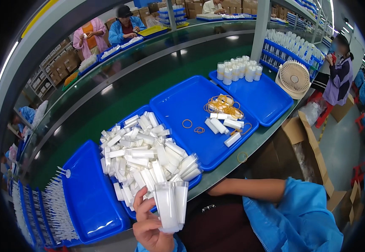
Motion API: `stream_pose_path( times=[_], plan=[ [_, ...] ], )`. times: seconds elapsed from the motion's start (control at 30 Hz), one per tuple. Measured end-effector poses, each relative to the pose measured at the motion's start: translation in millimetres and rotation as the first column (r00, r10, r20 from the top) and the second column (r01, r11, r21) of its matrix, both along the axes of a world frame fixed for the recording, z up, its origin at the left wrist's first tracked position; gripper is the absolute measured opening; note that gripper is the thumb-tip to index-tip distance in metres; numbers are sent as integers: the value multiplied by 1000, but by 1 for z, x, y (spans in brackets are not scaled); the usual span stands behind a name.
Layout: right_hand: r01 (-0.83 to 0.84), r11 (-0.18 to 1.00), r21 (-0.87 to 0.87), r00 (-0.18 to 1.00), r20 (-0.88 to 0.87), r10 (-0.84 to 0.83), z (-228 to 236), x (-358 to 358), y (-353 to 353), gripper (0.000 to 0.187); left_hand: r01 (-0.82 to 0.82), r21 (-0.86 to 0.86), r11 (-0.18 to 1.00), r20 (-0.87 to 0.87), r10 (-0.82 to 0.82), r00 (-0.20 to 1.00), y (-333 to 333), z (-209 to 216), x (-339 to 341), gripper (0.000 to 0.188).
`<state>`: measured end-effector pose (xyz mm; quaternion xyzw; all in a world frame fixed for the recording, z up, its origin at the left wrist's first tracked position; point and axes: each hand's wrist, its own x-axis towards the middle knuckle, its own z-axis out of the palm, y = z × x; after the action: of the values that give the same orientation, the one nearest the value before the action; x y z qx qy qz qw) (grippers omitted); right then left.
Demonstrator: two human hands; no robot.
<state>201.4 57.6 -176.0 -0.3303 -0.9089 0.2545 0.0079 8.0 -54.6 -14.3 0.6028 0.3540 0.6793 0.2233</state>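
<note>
My left hand is closed around a few clear plastic tubes with white inserts, held upright in front of the near edge of a heaped tray. That heap of white tubes fills the blue tray just beyond. My right hand is low by the table's front edge, and its fingers are hidden; only the wrist side and bare forearm show. Beyond it, a blue tray holds a tangle of tan rubber bands and several loose white tubes. One rubber band lies on the table edge.
Banded tube bundles stand in the far-right tray, near a beige fan. At left are a blue tray and racks of white pieces. A green conveyor runs behind. An open cardboard box stands right.
</note>
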Motion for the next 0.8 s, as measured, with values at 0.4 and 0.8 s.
stream_pose_path(
  times=[0.4,0.8],
  plan=[
    [73,982,-175,921,-365,-133,-52,-2,21,33,19,-26,999,-212,-24,977,5,11,2,18],
    [444,872,-208,882,271,-385,106,101,-56,39,-31,-183,983,-407,-47,912,40,10,23,18]
  ],
)
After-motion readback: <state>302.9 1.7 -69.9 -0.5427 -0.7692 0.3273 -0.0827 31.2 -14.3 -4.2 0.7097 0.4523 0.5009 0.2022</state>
